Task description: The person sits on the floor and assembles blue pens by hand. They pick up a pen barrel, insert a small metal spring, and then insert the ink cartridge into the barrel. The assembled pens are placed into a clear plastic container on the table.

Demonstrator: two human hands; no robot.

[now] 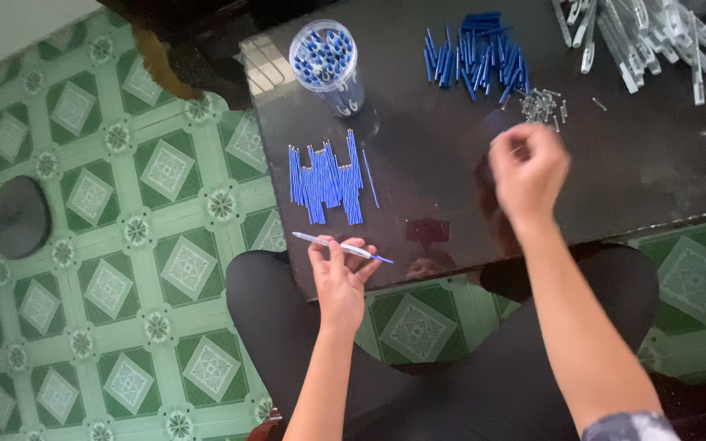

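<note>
Slender pen with clear barrel and blue refill inside [343, 247], pinched in the left hand [338, 278], lying nearly level over the near edge of the dark glossy desk [451, 171]. Small silver metal springs [542, 106], heaped loosely, just beyond the blurred right hand [529, 171].

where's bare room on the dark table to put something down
The dark table is bare right of the right hand, below the clear barrels. Another patch lies between the refill row and that hand. The far edge is crowded: jar, blue caps, springs.
</note>
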